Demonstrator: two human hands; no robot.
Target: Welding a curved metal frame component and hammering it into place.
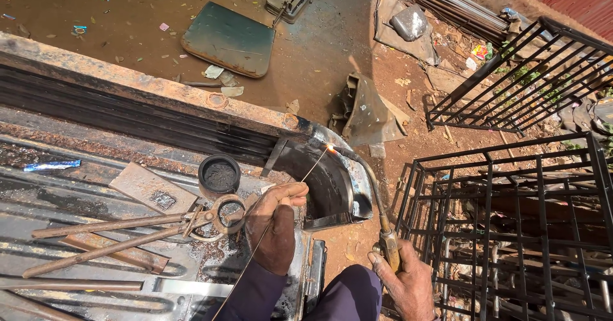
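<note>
The right hand (pixel 408 286) is closed around the brass torch (pixel 388 244), its bent neck carrying the flame to the curved metal corner (pixel 332 187), while the left hand (pixel 276 222) pinches the thin filler rod (pixel 290 196) in closed fingers, feeding its tip into the glowing joint (pixel 331 148) beyond, clear of the heat.
</note>
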